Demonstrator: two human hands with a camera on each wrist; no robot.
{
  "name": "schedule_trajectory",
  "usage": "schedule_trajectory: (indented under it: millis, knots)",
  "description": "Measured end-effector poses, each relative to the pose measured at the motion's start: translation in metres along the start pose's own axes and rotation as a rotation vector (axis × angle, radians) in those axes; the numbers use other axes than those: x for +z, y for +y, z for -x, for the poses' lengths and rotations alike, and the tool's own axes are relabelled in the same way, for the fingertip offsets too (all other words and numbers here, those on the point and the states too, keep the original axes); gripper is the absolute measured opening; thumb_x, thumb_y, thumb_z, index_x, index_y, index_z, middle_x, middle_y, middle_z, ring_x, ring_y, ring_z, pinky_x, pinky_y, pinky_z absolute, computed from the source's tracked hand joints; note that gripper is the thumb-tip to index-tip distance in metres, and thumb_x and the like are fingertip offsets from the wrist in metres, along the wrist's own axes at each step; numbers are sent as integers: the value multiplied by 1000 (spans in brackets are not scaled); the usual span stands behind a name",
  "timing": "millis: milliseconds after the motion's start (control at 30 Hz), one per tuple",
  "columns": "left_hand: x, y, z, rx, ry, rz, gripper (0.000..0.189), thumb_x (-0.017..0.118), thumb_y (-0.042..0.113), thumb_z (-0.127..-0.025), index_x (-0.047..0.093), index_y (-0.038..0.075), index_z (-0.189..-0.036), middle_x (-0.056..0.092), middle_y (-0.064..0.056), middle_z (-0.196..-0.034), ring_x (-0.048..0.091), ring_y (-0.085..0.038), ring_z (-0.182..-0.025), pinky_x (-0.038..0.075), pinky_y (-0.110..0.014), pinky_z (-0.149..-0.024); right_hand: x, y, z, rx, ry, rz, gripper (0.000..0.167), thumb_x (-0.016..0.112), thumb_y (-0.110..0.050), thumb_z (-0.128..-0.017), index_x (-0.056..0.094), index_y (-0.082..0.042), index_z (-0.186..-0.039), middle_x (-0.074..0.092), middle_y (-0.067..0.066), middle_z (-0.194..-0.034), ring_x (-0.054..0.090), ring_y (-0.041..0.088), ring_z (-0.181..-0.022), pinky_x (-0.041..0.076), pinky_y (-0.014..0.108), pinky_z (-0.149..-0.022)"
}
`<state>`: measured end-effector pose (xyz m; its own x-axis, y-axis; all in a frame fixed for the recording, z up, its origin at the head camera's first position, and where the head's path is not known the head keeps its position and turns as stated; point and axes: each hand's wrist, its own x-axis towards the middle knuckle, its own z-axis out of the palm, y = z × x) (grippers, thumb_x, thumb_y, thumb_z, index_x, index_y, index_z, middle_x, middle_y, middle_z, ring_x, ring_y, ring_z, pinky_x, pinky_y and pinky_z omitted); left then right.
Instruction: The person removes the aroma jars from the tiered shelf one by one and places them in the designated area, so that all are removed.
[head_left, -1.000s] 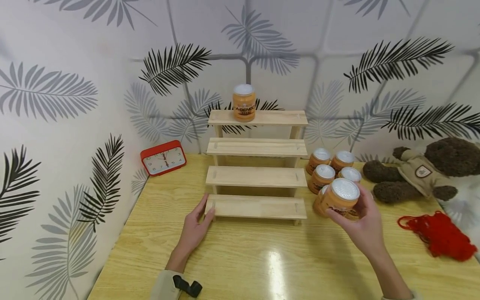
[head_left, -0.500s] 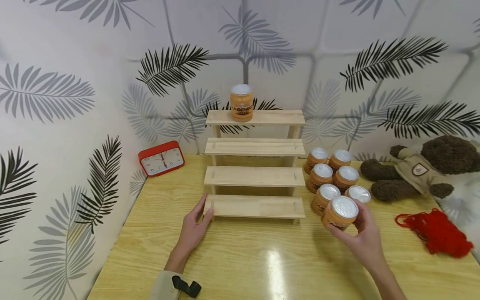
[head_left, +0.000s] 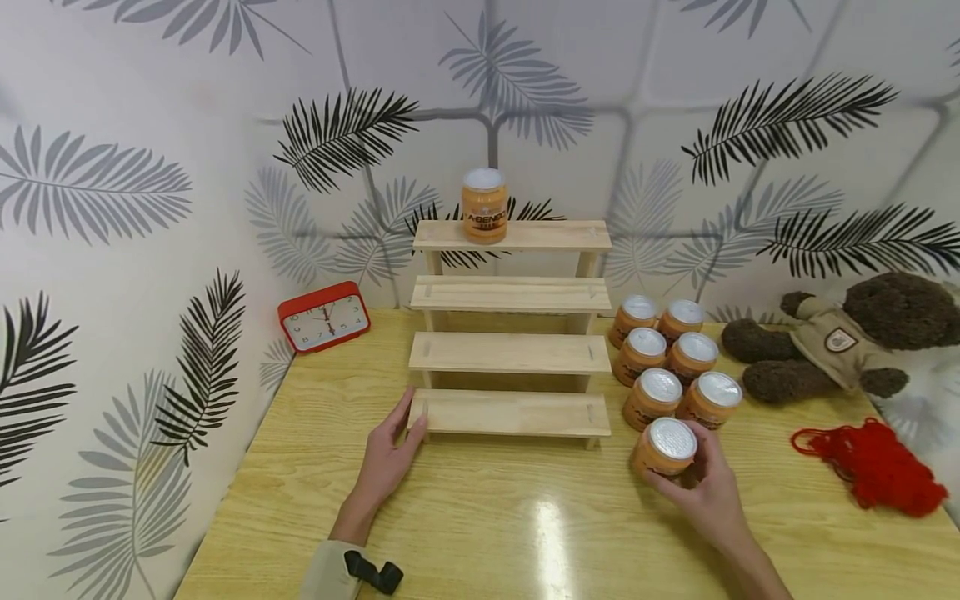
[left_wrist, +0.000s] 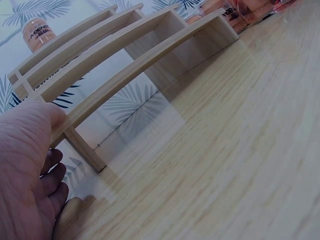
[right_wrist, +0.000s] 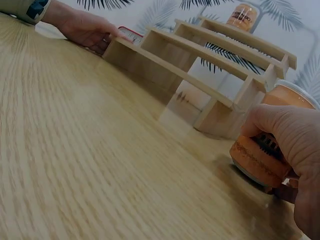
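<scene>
My right hand [head_left: 708, 493] holds an orange jar [head_left: 660, 457] with a whitish lid, thumb on its near side and fingers round its far side. In the right wrist view, that jar leans a little, its base close over the tabletop. My left hand [head_left: 390, 454] grips the left end of a four-tier wooden display stand [head_left: 510, 414]. The left wrist view shows the thumb [left_wrist: 56, 116] on the lowest tier's end, with the other fingers curled below. A similar jar [head_left: 484, 212] stands upright on the top tier, left of its middle.
Several matching jars [head_left: 652, 398] stand in two columns to the right of the stand. A brown teddy bear [head_left: 825, 346] lies beyond them, with tangled red yarn [head_left: 881, 471] in front of it. On the left, a red clock [head_left: 324, 318] stands near the patterned wall.
My right hand has carried its jar down and towards me, away from the other jars, to a place in front of them. The left hand has stayed on the stand.
</scene>
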<state>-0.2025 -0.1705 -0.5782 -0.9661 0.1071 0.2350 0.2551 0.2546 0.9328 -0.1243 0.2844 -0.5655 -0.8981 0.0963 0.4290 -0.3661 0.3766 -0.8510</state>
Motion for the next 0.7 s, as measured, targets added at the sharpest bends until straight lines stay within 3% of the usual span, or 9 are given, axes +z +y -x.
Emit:
schedule_trajectory:
  millis: [300,700]
  knots:
    - [-1,-1,0,-19,-13,-11,63,61,25,-109,36,6,-163,39,-12,-163,38,-22,-150,31,-11,-114,0,7,1,15,5,1,91,86,23,-69,44,6,-148,55,-11,-131,57,-3,-119,46,7,-96]
    - [-1,0,0,-17,-14,-2,63,60,25,-109,35,6,-163,39,-11,-164,36,-21,-151,30,-10,-114,1,8,2,36,2,-93,91,82,28,-69,42,9,-148,56,-5,-133,58,2,-121,47,10,-99]
